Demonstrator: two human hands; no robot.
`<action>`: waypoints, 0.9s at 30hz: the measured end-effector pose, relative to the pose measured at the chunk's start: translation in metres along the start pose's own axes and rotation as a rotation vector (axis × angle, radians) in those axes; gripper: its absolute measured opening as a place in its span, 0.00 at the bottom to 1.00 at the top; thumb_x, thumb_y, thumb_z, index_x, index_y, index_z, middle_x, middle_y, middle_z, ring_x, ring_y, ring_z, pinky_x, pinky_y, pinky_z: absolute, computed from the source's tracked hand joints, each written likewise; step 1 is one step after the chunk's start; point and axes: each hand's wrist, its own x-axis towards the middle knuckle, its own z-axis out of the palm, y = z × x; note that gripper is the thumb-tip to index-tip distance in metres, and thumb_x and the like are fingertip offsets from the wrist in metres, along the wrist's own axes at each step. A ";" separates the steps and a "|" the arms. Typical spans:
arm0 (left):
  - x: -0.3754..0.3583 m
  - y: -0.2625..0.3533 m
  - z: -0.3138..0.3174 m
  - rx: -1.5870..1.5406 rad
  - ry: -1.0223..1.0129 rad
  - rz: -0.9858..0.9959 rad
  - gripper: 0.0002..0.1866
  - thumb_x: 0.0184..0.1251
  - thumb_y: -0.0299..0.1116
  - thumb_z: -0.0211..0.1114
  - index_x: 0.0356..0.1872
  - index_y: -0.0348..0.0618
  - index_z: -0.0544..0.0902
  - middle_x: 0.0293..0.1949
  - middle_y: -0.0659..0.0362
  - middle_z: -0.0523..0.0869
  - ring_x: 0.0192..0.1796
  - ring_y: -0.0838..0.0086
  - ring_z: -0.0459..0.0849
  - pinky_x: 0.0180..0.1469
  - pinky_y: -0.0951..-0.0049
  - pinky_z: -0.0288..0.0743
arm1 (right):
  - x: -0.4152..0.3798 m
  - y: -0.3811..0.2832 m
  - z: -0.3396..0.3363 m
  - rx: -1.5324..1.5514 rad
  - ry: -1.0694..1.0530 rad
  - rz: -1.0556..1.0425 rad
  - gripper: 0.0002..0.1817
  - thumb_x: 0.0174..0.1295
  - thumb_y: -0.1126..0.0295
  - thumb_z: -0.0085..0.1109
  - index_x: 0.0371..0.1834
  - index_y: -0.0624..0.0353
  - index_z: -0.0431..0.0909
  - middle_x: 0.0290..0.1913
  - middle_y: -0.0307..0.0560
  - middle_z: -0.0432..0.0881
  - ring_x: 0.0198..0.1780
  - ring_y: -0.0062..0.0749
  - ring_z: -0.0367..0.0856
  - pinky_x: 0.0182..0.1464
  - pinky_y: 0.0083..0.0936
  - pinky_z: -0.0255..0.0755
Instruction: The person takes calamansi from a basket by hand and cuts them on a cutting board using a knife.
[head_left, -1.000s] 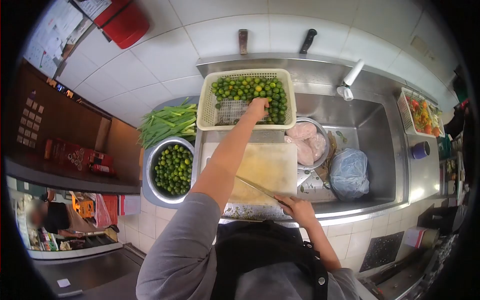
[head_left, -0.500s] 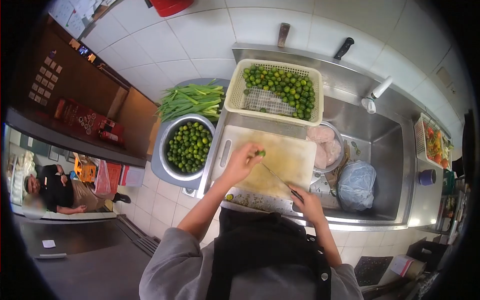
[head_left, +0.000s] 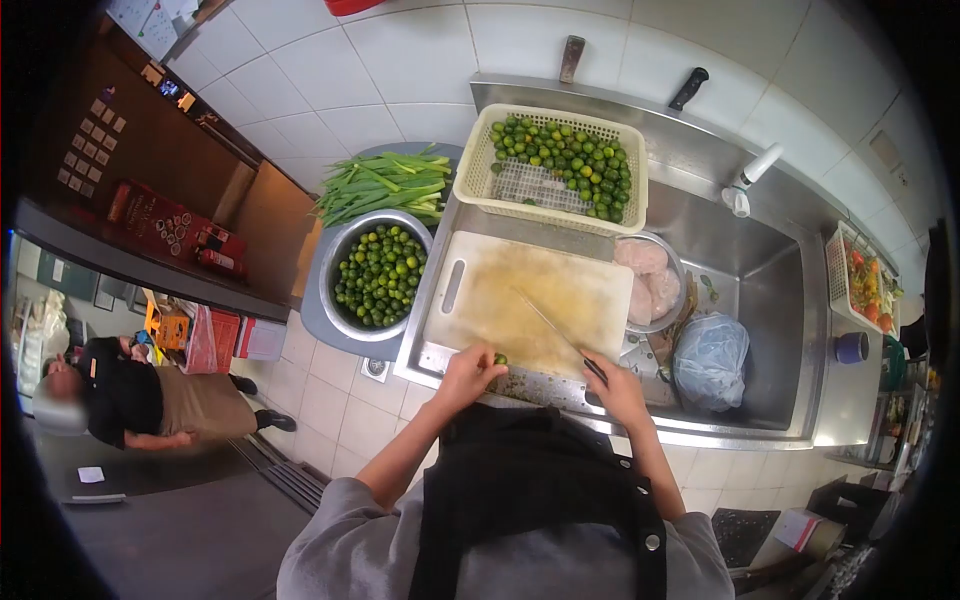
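My left hand (head_left: 470,376) is closed at the near left edge of the cutting board, pinching a small green calamansi lime (head_left: 500,358) in its fingertips. In my right hand (head_left: 617,388) is the black handle of a knife (head_left: 545,320). Its blade points up and left across the white cutting board (head_left: 590,262), which is stained yellow in the middle. Left of the board stands a steel bowl (head_left: 333,258) full of green limes. Behind it, a cream plastic basket (head_left: 548,218) holds more limes.
Green leafy stalks (head_left: 385,188) lie behind the bowl. At the right, the sink (head_left: 775,330) holds a bowl of raw pale meat (head_left: 650,280) and a tied plastic bag (head_left: 712,360). A faucet (head_left: 740,190) rises behind. Another person (head_left: 130,390) stands far left.
My left hand has moved down toward me with the lime, from over the board to its near edge. The knife stays over the board in my right hand. The other person has shifted.
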 end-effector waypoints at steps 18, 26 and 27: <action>0.036 0.015 0.019 -0.188 0.093 0.074 0.13 0.62 0.26 0.76 0.44 0.38 0.82 0.37 0.51 0.89 0.41 0.64 0.91 0.44 0.66 0.84 | -0.013 -0.015 0.029 0.072 0.059 -0.045 0.21 0.71 0.64 0.64 0.66 0.54 0.79 0.31 0.53 0.87 0.30 0.41 0.89 0.39 0.35 0.80; 0.049 0.001 0.038 -0.171 0.174 0.120 0.13 0.64 0.26 0.73 0.49 0.43 0.88 0.47 0.53 0.88 0.42 0.65 0.89 0.44 0.68 0.83 | -0.015 -0.037 0.037 0.178 0.016 0.050 0.25 0.72 0.65 0.60 0.72 0.50 0.74 0.45 0.71 0.86 0.50 0.67 0.84 0.53 0.52 0.77; 0.049 0.000 0.039 -0.132 0.165 0.115 0.12 0.64 0.26 0.73 0.48 0.43 0.88 0.46 0.53 0.88 0.42 0.64 0.89 0.44 0.67 0.83 | -0.015 -0.033 0.040 0.177 0.017 0.051 0.25 0.72 0.65 0.60 0.72 0.50 0.74 0.45 0.71 0.86 0.50 0.67 0.84 0.53 0.52 0.77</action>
